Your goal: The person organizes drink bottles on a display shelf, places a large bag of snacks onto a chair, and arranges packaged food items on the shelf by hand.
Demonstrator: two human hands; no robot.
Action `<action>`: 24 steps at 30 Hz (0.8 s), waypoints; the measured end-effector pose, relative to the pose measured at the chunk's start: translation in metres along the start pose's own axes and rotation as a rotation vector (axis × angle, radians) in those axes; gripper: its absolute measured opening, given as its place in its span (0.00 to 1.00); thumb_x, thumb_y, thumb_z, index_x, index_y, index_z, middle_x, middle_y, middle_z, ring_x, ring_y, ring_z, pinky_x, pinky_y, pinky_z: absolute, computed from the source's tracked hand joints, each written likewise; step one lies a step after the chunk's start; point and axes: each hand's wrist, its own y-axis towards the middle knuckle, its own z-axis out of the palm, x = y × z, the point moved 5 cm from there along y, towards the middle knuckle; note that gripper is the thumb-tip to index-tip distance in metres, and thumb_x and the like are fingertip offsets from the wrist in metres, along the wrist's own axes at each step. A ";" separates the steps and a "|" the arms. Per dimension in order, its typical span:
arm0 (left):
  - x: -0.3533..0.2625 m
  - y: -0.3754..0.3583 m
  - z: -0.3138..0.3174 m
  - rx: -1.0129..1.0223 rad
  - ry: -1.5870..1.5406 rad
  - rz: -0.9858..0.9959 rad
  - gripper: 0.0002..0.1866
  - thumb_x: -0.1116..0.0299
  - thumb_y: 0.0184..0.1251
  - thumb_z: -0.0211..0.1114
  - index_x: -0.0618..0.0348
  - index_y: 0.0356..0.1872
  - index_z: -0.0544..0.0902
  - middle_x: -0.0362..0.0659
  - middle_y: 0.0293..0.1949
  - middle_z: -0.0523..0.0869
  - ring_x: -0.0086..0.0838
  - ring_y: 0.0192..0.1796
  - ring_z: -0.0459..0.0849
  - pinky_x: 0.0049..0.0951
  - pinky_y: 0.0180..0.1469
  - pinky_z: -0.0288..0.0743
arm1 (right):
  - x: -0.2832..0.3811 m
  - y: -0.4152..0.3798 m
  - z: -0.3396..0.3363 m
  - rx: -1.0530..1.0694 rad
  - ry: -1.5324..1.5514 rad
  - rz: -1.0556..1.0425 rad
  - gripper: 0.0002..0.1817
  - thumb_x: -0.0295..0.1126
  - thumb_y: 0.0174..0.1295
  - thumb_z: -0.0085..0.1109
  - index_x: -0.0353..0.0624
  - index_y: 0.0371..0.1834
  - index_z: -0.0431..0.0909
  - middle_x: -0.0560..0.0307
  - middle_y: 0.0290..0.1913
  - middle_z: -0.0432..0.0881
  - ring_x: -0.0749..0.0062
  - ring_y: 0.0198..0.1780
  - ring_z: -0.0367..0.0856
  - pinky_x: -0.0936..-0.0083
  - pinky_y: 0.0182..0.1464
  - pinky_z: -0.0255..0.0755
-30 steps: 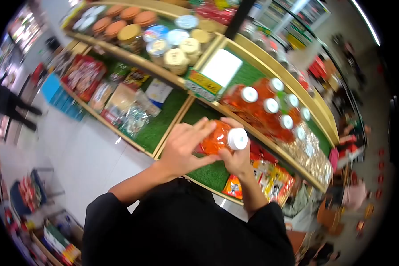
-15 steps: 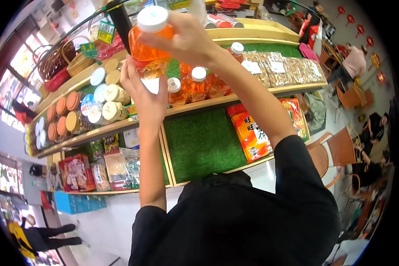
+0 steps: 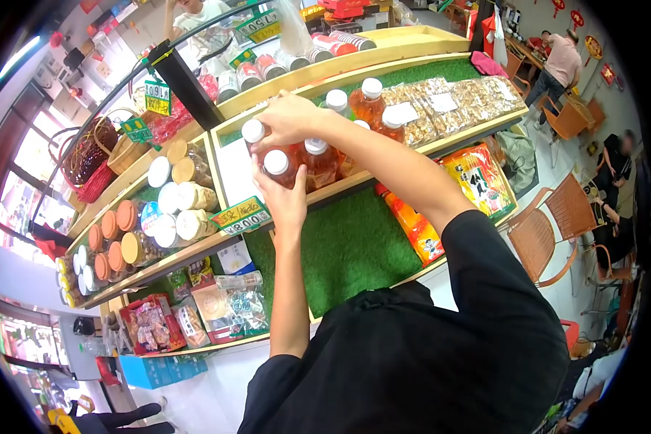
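My left hand (image 3: 283, 202) is wrapped round the near side of a white-capped bottle of orange-red liquid (image 3: 276, 163) on the upper shelf, thumb on its right. Behind it, my right hand (image 3: 293, 121) reaches across and grips another white-capped bottle (image 3: 254, 132) at its side; part of that bottle is hidden by the fingers. More bottles of the same kind stand to the right, among them one bottle (image 3: 320, 168) beside my left thumb and another bottle (image 3: 369, 103) farther back. A green and yellow price tag (image 3: 240, 215) sits on the shelf edge left of my left wrist.
Lidded jars (image 3: 132, 247) line the shelf at left. Bags of nuts or dried snacks (image 3: 441, 108) lie at right. A black post (image 3: 186, 85) rises behind the shelf. Below are orange snack packs (image 3: 477, 177). Wicker chairs (image 3: 539, 231) and people are at right.
Both hands have come down from a raised orange bottle to the bottles on the shelf. The view has shifted, and the price tag and cans at the back show more fully.
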 end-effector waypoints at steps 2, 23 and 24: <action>-0.005 0.001 -0.001 0.004 0.024 0.047 0.49 0.66 0.61 0.75 0.68 0.76 0.52 0.63 0.71 0.60 0.54 0.74 0.62 0.46 0.75 0.57 | -0.009 0.005 0.008 0.109 -0.037 0.092 0.32 0.64 0.55 0.63 0.43 0.39 0.86 0.42 0.36 0.87 0.44 0.42 0.85 0.53 0.55 0.72; 0.008 -0.026 0.001 -0.147 0.171 0.128 0.54 0.67 0.54 0.81 0.73 0.75 0.53 0.61 0.73 0.57 0.50 0.76 0.57 0.48 0.80 0.48 | 0.064 -0.305 0.018 -0.673 0.499 0.438 0.05 0.22 0.54 0.62 0.42 0.34 0.82 0.54 0.34 0.83 0.60 0.37 0.81 0.65 0.44 0.73; 0.010 -0.029 0.001 -0.144 0.040 0.106 0.53 0.69 0.55 0.80 0.72 0.75 0.52 0.60 0.72 0.56 0.49 0.75 0.58 0.46 0.80 0.49 | 0.067 -0.357 0.056 -0.573 0.468 0.675 0.05 0.22 0.56 0.61 0.42 0.35 0.82 0.55 0.35 0.84 0.61 0.37 0.82 0.65 0.44 0.74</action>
